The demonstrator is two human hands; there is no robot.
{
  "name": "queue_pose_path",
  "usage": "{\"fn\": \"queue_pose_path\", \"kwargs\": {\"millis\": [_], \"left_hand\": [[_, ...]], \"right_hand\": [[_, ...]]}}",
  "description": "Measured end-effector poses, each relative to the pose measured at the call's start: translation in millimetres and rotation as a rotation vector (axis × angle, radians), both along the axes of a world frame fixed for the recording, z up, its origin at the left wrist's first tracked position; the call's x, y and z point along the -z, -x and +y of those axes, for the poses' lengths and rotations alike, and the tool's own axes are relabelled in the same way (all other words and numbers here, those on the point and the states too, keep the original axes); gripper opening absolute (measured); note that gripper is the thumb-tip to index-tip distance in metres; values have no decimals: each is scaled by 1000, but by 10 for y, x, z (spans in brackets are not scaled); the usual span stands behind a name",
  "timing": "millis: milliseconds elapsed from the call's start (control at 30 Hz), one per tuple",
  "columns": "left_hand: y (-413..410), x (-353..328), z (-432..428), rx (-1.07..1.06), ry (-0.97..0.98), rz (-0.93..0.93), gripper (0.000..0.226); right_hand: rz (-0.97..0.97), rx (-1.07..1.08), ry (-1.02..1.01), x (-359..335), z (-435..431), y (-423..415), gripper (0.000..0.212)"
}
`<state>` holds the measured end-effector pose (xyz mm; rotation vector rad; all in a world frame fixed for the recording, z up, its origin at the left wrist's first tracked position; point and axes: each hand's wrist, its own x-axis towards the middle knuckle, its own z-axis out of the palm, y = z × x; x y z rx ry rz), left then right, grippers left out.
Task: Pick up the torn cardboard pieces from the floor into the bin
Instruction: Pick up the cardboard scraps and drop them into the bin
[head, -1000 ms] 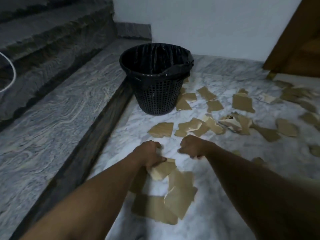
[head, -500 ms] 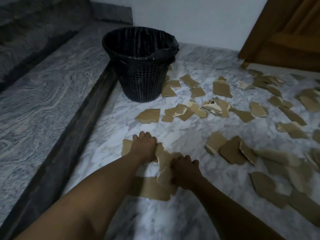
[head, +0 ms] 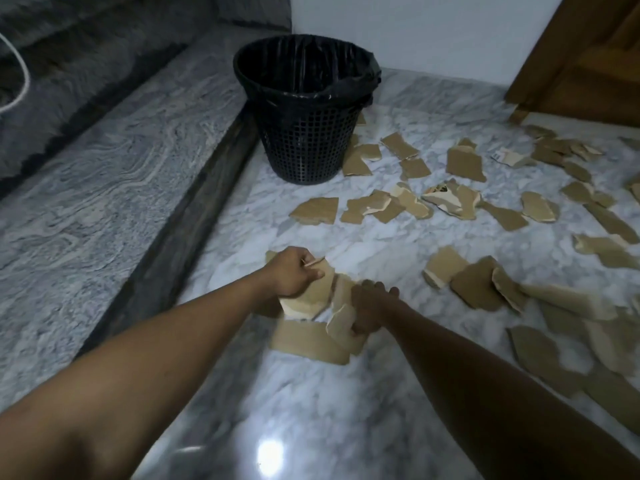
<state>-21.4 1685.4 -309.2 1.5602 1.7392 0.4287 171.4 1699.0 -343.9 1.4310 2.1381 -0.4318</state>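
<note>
Floor [head: 346,393]: pale veined marble, with a dark stone step [head: 166,237] along its left side.
Bin [head: 304,147]: black mesh basket with a black liner [head: 363,81], upright by the step, well beyond both hands.
Cardboard pieces [head: 464,164]: torn brown scraps scattered over the floor, mostly right of the bin and around the hands.
Left hand [head: 294,271]: fingers curled, gripping scraps low over the floor.
Right hand [head: 372,308]: just beside the left, fingers curled round another scrap.
</note>
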Motion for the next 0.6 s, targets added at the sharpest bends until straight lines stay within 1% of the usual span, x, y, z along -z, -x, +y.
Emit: {"fn": "queue_pose_path", "kwargs": {"millis": [100, 200, 233, 267, 300, 333, 400, 500, 600], "left_hand": [[-80, 168, -195, 183, 119, 107, 18], [-151, 298, -348, 293, 175, 217, 18], [-163, 335, -390, 324, 176, 261, 24], [-170, 364, -430, 358, 169, 315, 34], [-166, 393, -468, 391, 155, 379, 47], [-162, 409, -503, 421, 137, 442, 59], [-155, 448, -541, 438, 99, 513, 72], [-191, 463, -527, 386, 71, 505, 73], [-205, 452, -467, 340, 186, 463, 72]], "right_hand": [[18, -38, 2, -3, 45, -7, 84], [118, 10, 49, -28, 75, -3, 70], [155, 37, 59, -44, 96, -7, 61], [181, 58, 50, -60, 125, -9, 52], [186, 82, 25, -92, 143, -13, 46], [183, 114, -9, -119, 157, -16, 45], [174, 194, -53, -125, 164, -24, 52], [196, 334, -51, -4, 143, -16, 64], [198, 422, -56, 97, 132, -21, 67]]}}
